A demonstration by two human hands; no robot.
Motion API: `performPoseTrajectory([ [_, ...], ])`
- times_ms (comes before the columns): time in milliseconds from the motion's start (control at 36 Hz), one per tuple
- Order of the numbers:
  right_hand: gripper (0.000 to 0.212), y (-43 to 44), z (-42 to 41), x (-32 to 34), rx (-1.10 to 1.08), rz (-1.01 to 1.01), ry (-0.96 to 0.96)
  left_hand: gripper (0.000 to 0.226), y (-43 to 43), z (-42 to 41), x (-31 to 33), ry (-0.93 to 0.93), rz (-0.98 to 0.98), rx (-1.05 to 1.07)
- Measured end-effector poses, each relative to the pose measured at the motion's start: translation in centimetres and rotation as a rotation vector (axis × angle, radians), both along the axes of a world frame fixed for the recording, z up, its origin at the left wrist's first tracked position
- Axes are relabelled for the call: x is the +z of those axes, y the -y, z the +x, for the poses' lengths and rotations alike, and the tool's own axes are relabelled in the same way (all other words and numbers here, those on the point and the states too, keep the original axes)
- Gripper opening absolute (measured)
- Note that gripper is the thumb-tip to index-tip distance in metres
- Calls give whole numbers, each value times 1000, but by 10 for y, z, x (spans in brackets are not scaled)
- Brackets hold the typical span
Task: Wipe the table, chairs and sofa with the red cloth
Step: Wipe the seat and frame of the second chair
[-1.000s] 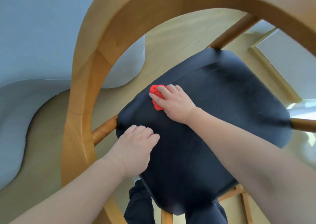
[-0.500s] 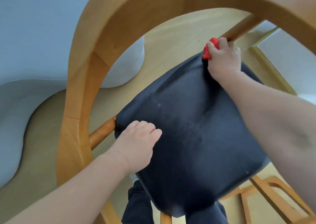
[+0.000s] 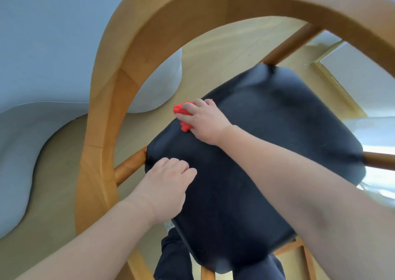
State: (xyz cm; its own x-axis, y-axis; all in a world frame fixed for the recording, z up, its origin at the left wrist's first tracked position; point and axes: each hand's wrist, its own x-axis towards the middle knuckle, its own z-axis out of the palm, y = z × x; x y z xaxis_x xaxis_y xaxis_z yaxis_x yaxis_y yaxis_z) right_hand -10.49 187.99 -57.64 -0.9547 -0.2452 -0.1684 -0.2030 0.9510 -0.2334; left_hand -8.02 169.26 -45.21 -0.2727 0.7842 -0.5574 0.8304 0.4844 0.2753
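Note:
I look straight down on a wooden chair with a dark navy seat cushion [image 3: 277, 143] and a curved wooden backrest [image 3: 119, 83] arching over the view. My right hand [image 3: 205, 121] grips the bunched red cloth [image 3: 183, 117] and presses it on the cushion's left edge. My left hand [image 3: 168, 185] rests on the cushion's near left corner, fingers bent over the edge, holding nothing else.
A pale blue sofa [image 3: 32, 76] fills the left side, its curved base on the wooden floor [image 3: 224, 51]. Chair legs and spindles [image 3: 130, 166] stick out around the seat. My dark trouser legs [image 3: 171, 256] show below the cushion.
My right hand swept the cloth from the cushion's far corner back to its left edge. My left hand stayed on the near left corner.

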Motion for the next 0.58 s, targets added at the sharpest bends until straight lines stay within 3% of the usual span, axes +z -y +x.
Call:
performPoseTrajectory([
  [139,49,-36,-3,2,44,63,-15,35,0,-2,1,-14,30,12],
  [417,50,-152,53,-5,-402,62,-200,36,-15,6,-8,-5,45,-11],
  [583,52,-145,69,-5,-776,-5,-91,34,-16,6,-11,17,51,-22],
])
